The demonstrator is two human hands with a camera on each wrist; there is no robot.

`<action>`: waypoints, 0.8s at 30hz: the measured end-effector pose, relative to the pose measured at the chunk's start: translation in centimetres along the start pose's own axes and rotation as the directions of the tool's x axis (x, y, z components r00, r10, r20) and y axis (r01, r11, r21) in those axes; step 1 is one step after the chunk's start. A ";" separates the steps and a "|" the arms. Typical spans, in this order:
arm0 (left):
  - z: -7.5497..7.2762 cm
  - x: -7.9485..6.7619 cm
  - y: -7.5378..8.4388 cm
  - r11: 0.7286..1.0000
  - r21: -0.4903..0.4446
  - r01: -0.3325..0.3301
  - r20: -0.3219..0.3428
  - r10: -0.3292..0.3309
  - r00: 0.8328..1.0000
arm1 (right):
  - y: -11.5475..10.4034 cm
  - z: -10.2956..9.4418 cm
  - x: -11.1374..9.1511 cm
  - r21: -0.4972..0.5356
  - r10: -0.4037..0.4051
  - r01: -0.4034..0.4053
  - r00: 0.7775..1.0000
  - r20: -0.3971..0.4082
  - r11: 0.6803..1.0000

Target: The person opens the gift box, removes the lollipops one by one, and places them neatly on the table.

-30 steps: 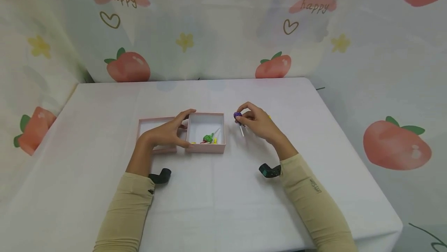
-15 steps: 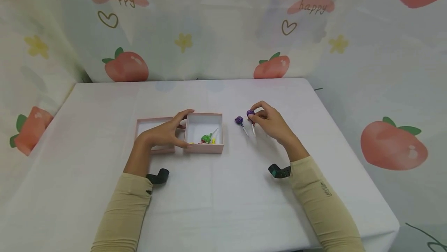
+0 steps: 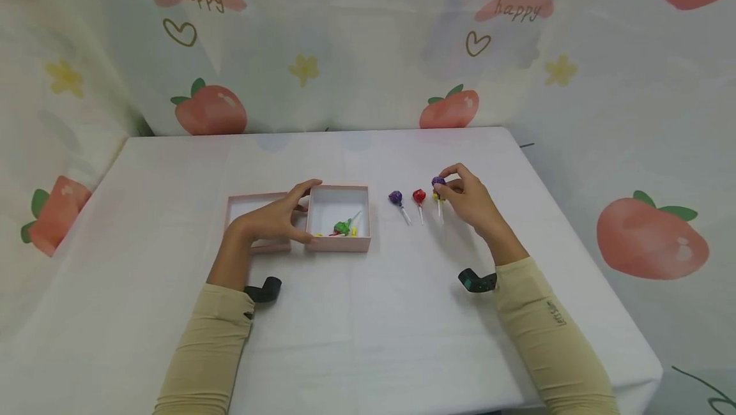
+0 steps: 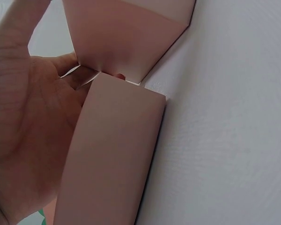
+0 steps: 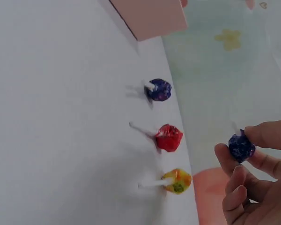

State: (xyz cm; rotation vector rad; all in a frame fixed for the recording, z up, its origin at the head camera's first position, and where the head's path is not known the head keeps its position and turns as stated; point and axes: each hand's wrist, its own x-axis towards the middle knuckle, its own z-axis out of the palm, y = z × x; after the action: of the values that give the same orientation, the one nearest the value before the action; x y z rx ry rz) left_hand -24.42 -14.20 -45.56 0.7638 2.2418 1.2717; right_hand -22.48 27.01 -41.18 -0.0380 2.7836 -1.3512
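Note:
My left hand (image 3: 270, 217) grips the left side of a small open pink box (image 3: 341, 244), thumb at the front wall and fingertips at the back corner. Inside lie a green lollipop (image 3: 342, 228) and small yellow and red pieces. My right hand (image 3: 467, 196) pinches a purple lollipop (image 5: 241, 146) by its wrapped head, raised above the table. Below and beside it, a row of lollipops lies on the cloth: another purple one (image 5: 159, 90), a red one (image 5: 169, 138) and a yellow one (image 5: 178, 181), which the held lollipop partly covers in the head view.
A shallow pink lid or tray (image 3: 269, 249) lies left of the box, partly under my left hand and close against the box. White cloth covers the table (image 3: 356, 325). A printed fabric backdrop (image 3: 368, 51) stands along the back and sides.
My right hand has moved right with the held purple lollipop, from over the lying purple one, past the red one, to the yellow one. My left hand stays at the box.

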 end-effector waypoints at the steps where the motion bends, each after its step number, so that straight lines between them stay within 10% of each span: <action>1: 0.0 0.0 0.0 1.000 0.000 0.002 -0.001 -0.002 1.000 | 0.2 -0.3 0.0 -0.004 0.013 -0.013 1.000 -0.011 1.000; 24: 0.4 -0.1 0.3 1.000 -0.002 0.020 -0.010 -0.020 1.000 | 5.9 -2.7 0.7 -0.137 0.142 -0.150 0.988 -0.068 0.979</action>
State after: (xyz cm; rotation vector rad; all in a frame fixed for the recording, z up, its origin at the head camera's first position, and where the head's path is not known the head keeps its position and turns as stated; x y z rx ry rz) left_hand -24.01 -13.92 -45.49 0.7334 2.2501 1.2711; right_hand -23.34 32.74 -44.16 0.1996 2.8602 -1.1378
